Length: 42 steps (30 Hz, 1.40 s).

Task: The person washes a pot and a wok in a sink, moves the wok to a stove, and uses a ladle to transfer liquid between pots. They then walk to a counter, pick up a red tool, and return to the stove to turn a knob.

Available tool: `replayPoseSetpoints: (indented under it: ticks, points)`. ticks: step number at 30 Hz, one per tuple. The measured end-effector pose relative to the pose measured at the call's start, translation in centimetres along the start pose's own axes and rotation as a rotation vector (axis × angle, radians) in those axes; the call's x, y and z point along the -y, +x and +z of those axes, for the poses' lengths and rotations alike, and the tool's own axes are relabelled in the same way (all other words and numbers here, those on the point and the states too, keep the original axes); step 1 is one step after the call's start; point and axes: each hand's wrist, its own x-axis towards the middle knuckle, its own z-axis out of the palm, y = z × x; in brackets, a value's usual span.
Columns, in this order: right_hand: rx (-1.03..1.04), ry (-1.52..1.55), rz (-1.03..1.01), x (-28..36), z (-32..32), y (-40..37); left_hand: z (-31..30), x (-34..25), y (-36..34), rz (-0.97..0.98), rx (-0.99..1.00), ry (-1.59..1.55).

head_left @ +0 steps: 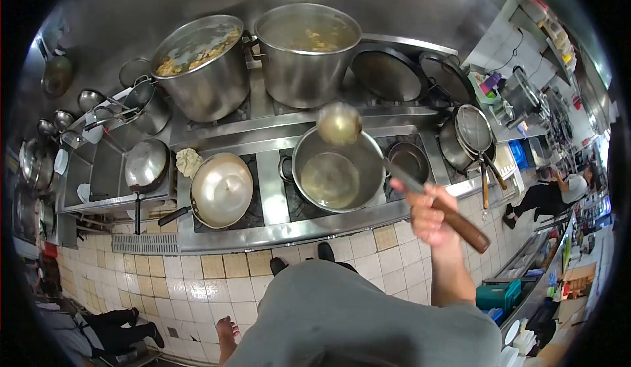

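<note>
My right hand [428, 216] is closed around the wooden handle of a long metal ladle [470, 230]. The ladle's bowl, blurred and holding pale yellowish liquid, hangs over the far rim of a wide metal pot [297, 166]. Clear, pale liquid covers the bottom of that pot. Behind it stand two tall stockpots, one on the left [207, 91] and one on the right [305, 81], with liquid and yellowish pieces at the top. Down by my side, my left hand [227, 329] hangs with loose fingers and nothing visible in it.
A wok [222, 189] sits left of the wide pot, beside a crumpled cloth [188, 162]. To the right are a small dark pan [407, 162] and a pot topped with strainers [473, 130]. One person [565, 189] is at far right, another [112, 331] at lower left.
</note>
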Motion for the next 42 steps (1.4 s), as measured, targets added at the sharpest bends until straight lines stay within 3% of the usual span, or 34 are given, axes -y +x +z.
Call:
replayPoseSetpoints:
  ticks: [3, 5, 7, 9, 12, 14, 15, 19, 21, 23, 24, 27, 29, 32, 33, 34, 37, 42]
  points:
    - [-0.197, -0.048, 0.030, -1.4, -5.0, -1.7, -0.9, -0.1, 2.4, 0.080, 0.028, 0.115]
    - [-0.403, -0.417, 0.040, -1.5, -7.1, -2.7, -1.4, 0.0, 4.6, 0.174, 0.047, 0.229]
    - [-0.483, -0.709, 0.099, -2.3, -5.1, -2.9, -1.8, 0.0, 6.5, 0.245, 0.057, 0.300]
    - [-0.553, -0.816, 0.098, -2.2, -5.0, -3.5, -1.6, -1.2, 6.8, 0.282, 0.055, 0.321]
    - [-0.512, -1.667, 0.179, 0.1, -4.8, -5.5, -1.3, -4.6, 5.2, 0.314, 0.088, 0.385]
    - [-0.526, -1.743, 0.123, 0.4, 0.2, -6.2, 0.1, -7.8, 2.3, -0.052, -0.049, 0.020]
    - [-0.543, -1.815, 0.070, 0.6, 2.7, -6.5, 0.3, -7.8, 2.1, -0.048, -0.053, 0.009]
    - [-0.500, -1.752, -0.124, 4.2, 6.5, -6.9, 0.8, -7.1, 1.4, -0.047, -0.095, -0.026]
    - [-0.420, -1.705, -0.304, 5.8, 7.2, -2.7, 0.7, -4.8, 2.0, -0.062, -0.098, -0.039]
    - [-0.395, -1.833, -0.293, 7.6, 9.8, 2.5, 0.0, -0.2, 5.6, 0.142, 0.021, 0.236]
    - [-0.350, -1.868, -0.335, 9.4, 9.5, 5.5, 0.2, -0.6, 4.1, 0.151, 0.015, 0.221]
    - [-0.276, -2.060, -0.417, 14.8, 8.3, 16.2, 1.7, 0.0, -0.5, 0.098, -0.092, 0.125]
    - [-0.296, -2.103, -0.492, 16.0, 9.0, 22.3, 2.1, 4.5, 0.9, -0.110, -0.140, -0.202]
    - [-0.317, -2.112, -0.535, 19.6, 7.9, 29.9, 3.0, 7.0, -0.8, -0.130, -0.159, -0.249]
    - [-0.330, -2.058, -0.452, 21.1, 7.4, 32.0, 3.2, 7.4, -1.6, -0.132, -0.166, -0.254]
    - [-0.342, -2.003, -0.370, 21.8, 7.2, 33.2, 3.5, 7.5, -2.1, -0.137, -0.170, -0.256]
    - [-0.305, -1.804, -0.373, 21.4, 7.9, 33.8, 4.4, 7.9, -2.9, -0.158, -0.181, -0.277]
    - [-0.274, -1.678, -0.357, 18.7, 11.0, 29.6, 5.6, 7.5, -3.4, -0.172, -0.185, -0.302]
